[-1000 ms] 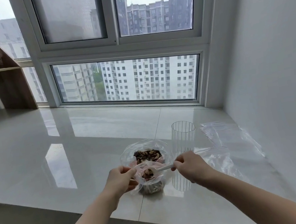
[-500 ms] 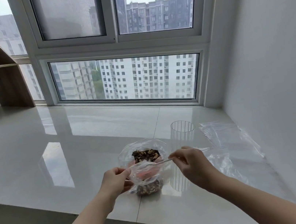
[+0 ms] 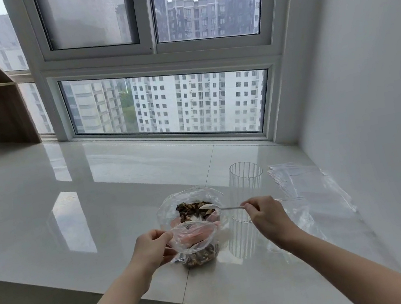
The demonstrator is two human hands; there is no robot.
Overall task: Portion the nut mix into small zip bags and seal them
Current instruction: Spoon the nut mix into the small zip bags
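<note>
**Spoon back over the supply, small bag held open**

Since 1 s ago the spoon has left the small zip bag and swung out over the nut mix in the big bag behind it; its bowl now sits at the far right edge of the pile. Left hand has barely shifted.

Right hand: fingers pinched on the spoon handle's end, handle running roughly level, right to left, bowl pointing left and slightly away from the person. Left hand: fingers and thumb curled on the small bag's left rim, holding the mouth open and facing up; a portion of nuts already sits in its bottom, which rests on the surface at the near edge.

Key relation: the supply lies just beyond the small bag, both nearly on one line running away from the person. Spoon bowl is above the supply, so prob. a scoop comes next, then a short pull toward the person to reach the open mouth. Right hand does that travel; left only steadies. Mouth is floppy, so spills at the rim are the likely risk.

Ribbed clear glass stands right of the big bag, just behind the right hand. Spare bags lie flat further right, near the wall. Sealing not yet started.
</note>
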